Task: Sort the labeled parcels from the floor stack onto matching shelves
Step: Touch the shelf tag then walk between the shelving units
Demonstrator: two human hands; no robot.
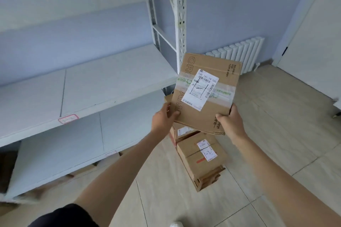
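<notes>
I hold a flat brown cardboard parcel [219,72] up in front of me, above the floor stack. Its white shipping label [200,89] carries a handwritten "1-1". My left hand [163,118] grips the parcel's near left corner, thumb on top. My right hand [230,120] grips its near right corner. Below it on the floor lies the stack of brown parcels [199,160]; the top one bears a label marked "1-2" [206,150]. The white metal shelving [92,86] stands to the left, with a small red-bordered tag [68,119] on the middle shelf's front edge.
A lower shelf [60,153] has another faint tag [110,153] on its edge. A white radiator [239,53] stands against the blue wall behind the parcel. A white door [317,46] is at the right. Beige floor tiles [276,134] spread to the right of the stack.
</notes>
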